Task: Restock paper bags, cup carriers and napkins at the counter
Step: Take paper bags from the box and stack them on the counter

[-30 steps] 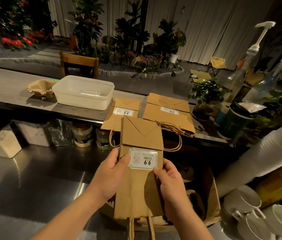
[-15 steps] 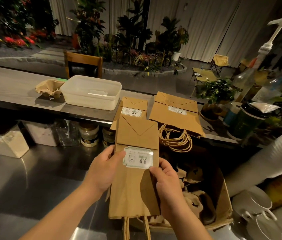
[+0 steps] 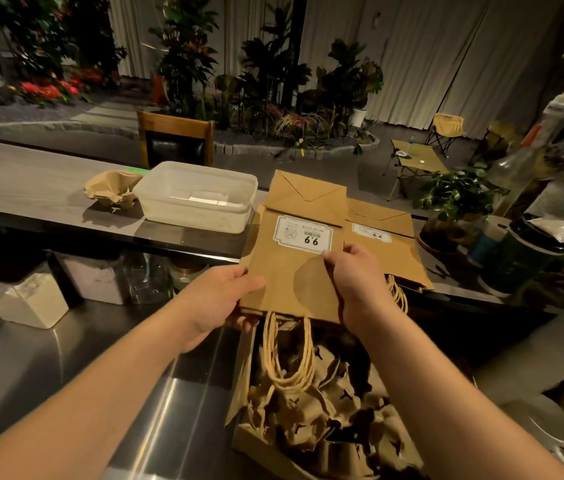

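Note:
A flat brown paper bag [image 3: 294,271] with a white "9.9" label lies over the raised counter's edge, its twine handles dangling toward me. My left hand [image 3: 220,299] grips its lower left corner. My right hand [image 3: 356,282] pinches its right side just below the label. It covers most of another bag; a third labelled paper bag [image 3: 388,251] lies beside it to the right. Below, an open cardboard box [image 3: 322,420] is full of pulp cup carriers. One cup carrier [image 3: 111,190] sits on the counter at left.
A translucent plastic tub [image 3: 197,199] stands on the counter [image 3: 31,188] between the carrier and the bags. A potted plant [image 3: 453,199], dark cups and pump bottles crowd the right. Jars and tubs line the steel worktop [image 3: 66,358] under the counter. White mugs [image 3: 547,431] are at the lower right.
Both hands have carried the bag forward and up from over the box onto the counter, on top of the left bag there. The grip shifted down toward the bag's lower edge.

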Demonstrator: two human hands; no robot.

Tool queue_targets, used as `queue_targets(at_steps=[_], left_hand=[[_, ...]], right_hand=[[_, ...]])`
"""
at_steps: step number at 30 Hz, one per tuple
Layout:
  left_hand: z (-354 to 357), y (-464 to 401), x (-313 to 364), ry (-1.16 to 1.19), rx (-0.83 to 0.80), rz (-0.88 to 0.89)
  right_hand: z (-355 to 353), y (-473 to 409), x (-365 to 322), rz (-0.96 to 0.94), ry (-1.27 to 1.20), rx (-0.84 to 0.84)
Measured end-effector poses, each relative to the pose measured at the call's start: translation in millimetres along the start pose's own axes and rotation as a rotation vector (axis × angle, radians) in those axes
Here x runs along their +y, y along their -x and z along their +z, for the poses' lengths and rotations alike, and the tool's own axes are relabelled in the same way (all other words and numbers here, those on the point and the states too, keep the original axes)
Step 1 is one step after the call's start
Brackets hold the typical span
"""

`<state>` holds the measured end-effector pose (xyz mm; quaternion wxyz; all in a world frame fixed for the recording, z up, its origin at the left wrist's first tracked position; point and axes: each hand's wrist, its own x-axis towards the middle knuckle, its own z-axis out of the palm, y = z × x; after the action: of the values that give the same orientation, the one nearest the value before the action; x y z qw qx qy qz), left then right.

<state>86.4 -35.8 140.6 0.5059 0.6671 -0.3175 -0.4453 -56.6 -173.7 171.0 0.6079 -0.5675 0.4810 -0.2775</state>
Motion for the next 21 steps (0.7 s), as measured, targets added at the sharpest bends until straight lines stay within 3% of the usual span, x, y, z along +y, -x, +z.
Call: queue_targets(at_steps=[7, 11, 21], left_hand=[[-19, -44, 12, -0.056, 0.058, -0.083], [-24, -64, 16, -0.245, 0.141, -0.092], [-31, -90, 13, -0.457, 0.218, -0.038]], right_hand=[[13, -55, -16, 0.008, 0.353, 0.012], [23, -81, -17, -0.035, 0.553, 0.011], [42, -115, -22, -0.081, 0.811, 0.012]])
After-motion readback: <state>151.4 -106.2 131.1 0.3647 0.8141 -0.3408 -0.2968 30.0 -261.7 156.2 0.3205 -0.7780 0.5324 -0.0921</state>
